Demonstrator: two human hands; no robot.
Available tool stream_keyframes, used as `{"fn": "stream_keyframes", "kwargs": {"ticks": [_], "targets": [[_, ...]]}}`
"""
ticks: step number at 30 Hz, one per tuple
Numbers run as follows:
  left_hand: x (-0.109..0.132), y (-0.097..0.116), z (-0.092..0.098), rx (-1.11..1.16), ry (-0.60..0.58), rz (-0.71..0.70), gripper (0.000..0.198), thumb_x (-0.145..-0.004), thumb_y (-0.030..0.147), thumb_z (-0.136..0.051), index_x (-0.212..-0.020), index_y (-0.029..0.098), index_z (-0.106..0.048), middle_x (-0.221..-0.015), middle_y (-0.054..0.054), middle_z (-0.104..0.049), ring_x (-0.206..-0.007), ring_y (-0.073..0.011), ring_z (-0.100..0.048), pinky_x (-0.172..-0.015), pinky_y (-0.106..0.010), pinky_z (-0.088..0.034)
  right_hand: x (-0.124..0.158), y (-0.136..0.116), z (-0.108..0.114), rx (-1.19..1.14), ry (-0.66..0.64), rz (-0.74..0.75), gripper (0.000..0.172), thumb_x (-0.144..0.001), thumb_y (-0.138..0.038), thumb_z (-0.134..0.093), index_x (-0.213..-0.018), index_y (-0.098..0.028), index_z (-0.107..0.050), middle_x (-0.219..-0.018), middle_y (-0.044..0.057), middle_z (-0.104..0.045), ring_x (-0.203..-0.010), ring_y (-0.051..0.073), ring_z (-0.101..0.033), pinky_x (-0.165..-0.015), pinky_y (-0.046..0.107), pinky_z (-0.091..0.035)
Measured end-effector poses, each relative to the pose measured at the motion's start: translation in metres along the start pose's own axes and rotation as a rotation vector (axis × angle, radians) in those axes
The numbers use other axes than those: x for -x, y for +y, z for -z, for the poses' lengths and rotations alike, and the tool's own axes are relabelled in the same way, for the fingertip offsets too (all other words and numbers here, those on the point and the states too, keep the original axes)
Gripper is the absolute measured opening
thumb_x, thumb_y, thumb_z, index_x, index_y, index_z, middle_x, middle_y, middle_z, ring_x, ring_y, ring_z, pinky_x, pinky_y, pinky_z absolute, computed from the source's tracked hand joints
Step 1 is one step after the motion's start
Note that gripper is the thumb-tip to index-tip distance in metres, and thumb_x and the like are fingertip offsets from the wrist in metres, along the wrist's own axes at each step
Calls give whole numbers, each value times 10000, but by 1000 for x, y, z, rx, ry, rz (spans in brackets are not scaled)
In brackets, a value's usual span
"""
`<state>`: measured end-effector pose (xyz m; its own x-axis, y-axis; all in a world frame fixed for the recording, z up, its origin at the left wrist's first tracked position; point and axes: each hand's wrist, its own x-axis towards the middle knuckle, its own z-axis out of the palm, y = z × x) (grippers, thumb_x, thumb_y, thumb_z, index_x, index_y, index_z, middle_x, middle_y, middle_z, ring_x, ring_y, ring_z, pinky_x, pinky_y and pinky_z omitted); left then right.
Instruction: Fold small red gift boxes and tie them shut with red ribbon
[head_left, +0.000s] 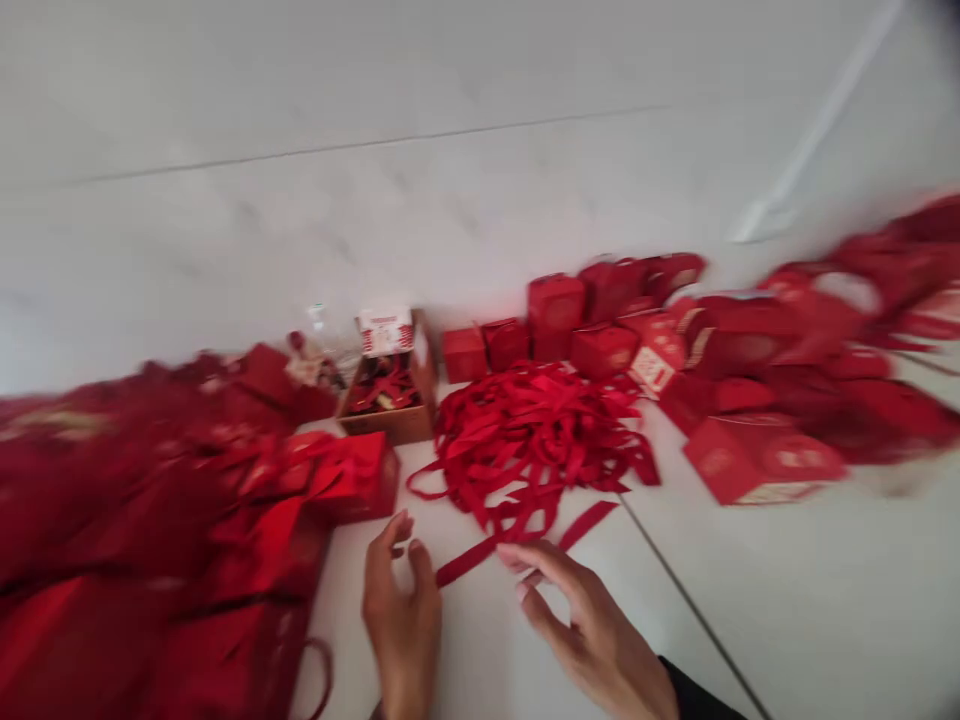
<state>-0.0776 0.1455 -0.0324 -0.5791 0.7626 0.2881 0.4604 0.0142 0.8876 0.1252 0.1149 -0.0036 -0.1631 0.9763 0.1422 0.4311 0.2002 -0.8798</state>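
Note:
My left hand (403, 615) hovers low over the white surface, its thumb and curled fingers apart with nothing seen between them. To its right, my right hand (581, 620) also has thumb and fingers apart. Between the two hands lies the loose end of a red ribbon (466, 562); the right fingertips overlap its upper part, and whether they touch it I cannot tell. Just beyond the hands is a tangled heap of red ribbons (532, 430). A red gift box (356, 478) with a ribbon bow stands left of the heap, close to my left fingertips.
Blurred red boxes (150, 530) crowd the left side. Behind the red gift box, an open cardboard box (401, 425) holds small red and gold pieces and a white printed card (385, 330). More red boxes (765, 455) spread along the back and right, by the pale wall (465, 210).

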Motion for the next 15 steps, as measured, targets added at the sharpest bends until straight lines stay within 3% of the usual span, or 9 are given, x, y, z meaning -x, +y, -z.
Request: {"fn": "stream_keyframes", "kwargs": {"ticks": [4, 8, 11, 13, 15], "targets": [[-11, 13, -22, 102, -123, 32, 410, -810, 526, -657, -1097, 244, -734, -1056, -69, -771, -1000, -282, -696, -832, -365, -519, -12, 9, 63, 138, 204, -2, 334, -1054, -457, -515, -1233, -289, -741, -1100, 39, -805, -971, 202, -775, -844, 285, -632], [-24, 25, -41, 504, -327, 335, 470, -665, 553, -807, -979, 211, -737, -783, -26, -726, -732, -202, -637, -657, -285, -496, -18, 36, 148, 339, 540, -67, 397, -1015, -519, -516, -1235, -234, -681, -1180, 117, -753, -1069, 292, -722, -892, 426, -610], [-28, 28, -32, 927, -553, 591, 358, -679, 497, -839, -774, 204, -656, -613, 19, -570, -565, -150, -513, -540, -272, -474, -17, 57, 192, 501, 695, -108, 475, -938, -546, -536, -1264, -221, -650, -1247, 171, -691, -1156, 376, -653, -905, 538, -578], [-30, 25, -19, 1134, -680, 700, 299, -756, 374, -804, -672, 206, -571, -564, 40, -461, -522, -132, -453, -528, -275, -482, -14, 70, 207, 593, 727, -135, 535, -868, -567, -585, -1271, -221, -646, -1248, 175, -684, -1225, 410, -609, -1028, 608, -498], [-29, 18, -9, 1296, -825, 716, 346, -812, 311, -749, -606, 204, -492, -530, 51, -375, -492, -114, -387, -525, -262, -470, -10, 83, 211, 663, 736, -169, 641, -805, -596, -632, -1316, -209, -620, -1285, 181, -671, -1283, 431, -575, -1126, 640, -405]]}}
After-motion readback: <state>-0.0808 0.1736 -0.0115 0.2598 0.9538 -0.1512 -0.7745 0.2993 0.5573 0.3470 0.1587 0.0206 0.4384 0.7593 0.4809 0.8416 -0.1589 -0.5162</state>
